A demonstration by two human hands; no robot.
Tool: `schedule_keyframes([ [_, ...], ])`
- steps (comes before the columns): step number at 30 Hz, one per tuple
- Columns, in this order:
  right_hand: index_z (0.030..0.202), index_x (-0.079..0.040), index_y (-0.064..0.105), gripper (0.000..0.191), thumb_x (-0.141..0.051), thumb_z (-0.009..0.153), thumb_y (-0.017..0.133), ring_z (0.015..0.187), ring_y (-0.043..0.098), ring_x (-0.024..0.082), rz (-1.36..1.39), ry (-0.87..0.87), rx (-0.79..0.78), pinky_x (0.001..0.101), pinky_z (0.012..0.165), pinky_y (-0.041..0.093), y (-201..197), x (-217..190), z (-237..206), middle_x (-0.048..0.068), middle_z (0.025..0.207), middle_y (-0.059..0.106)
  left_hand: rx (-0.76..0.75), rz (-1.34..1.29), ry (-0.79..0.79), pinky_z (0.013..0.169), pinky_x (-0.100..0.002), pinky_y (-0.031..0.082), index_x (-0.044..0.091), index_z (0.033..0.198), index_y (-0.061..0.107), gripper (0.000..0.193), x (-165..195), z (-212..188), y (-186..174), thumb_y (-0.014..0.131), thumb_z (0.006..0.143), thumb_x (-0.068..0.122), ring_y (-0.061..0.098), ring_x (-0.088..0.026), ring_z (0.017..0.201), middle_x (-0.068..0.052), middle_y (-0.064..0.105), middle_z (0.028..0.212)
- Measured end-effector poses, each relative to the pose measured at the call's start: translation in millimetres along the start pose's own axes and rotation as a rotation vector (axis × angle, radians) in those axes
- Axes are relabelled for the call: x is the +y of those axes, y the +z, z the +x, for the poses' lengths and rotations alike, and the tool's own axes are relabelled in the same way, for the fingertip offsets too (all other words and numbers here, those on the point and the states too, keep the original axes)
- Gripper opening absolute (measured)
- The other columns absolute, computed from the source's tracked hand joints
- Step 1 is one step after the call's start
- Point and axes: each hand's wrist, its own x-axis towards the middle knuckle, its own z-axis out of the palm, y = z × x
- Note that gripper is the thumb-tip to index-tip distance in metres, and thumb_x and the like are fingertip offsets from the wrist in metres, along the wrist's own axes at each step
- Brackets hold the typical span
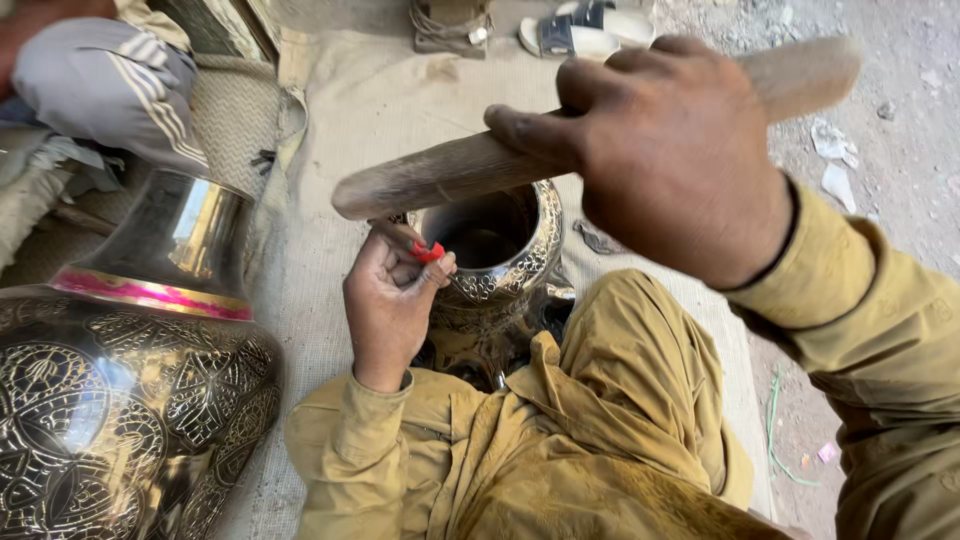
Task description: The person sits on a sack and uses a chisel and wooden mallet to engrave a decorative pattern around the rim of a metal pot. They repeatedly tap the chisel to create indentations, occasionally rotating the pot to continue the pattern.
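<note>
The small vase's (495, 262) lower body was hidden behind the knee (610, 380). The large engraved vase (130, 370) ran off the left and bottom edges, and the sandals (585, 30) were cut by the top edge.

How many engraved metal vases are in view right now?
2. One large engraved vase stands at the left foreground; a smaller engraved vase sits between the person's knees, by the left hand. Others may be hidden outside the frame.

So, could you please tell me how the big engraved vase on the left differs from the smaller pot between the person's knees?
The big vase stands apart on the mat, untouched; the smaller pot sits between the knees, with the left hand at its rim. The big vase has a pink band under its neck; the smaller pot shows none. The big vase is far wider than the smaller pot. Both are shiny engraved metal.
</note>
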Motion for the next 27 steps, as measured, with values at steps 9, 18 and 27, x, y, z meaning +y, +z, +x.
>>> schedule_keyframes([
  [9,0.13,-0.023,0.077,0.05,-0.007,0.083,0.076,0.066,0.061,0.019,0.234,0.18,0.044,0.0371,0.066,0.048,8.0,-12.3,-36.4,0.003,0.074,0.064,0.357,-0.303,0.1,0.077,-0.033,0.068,0.001,0.115,0.053,0.031,-43.9,-18.2,-30.7,0.071,0.09,-0.001,0.077,-0.02,0.086,-0.011,0.069,0.098],
  [18,0.113,0.002,0.062,0.042,0.001,0.073,0.075,0.073,0.068,0.02,1.477,1.559,0.038,0.0353,0.068,0.06,201.0,-125.7,-184.7,0.012,0.09,0.069,0.718,-0.091,-0.041,0.07,-0.029,0.061,0.003,0.114,0.053,0.025,-188.0,-25.9,-81.8,0.068,0.095,-0.005,0.068,-0.016,0.084,-0.008,0.065,0.102],
  [27,0.118,0.009,0.058,0.037,-0.005,0.086,0.07,0.069,0.067,0.026,2.134,1.846,-0.085,0.0384,0.064,0.057,273.1,-181.1,-175.1,0.019,0.091,0.071,0.516,-0.078,-0.35,0.064,-0.026,0.058,0.002,0.108,0.057,0.017,-214.4,9.7,-68.7,0.069,0.095,0.001,0.068,-0.013,0.078,-0.007,0.066,0.094],
])
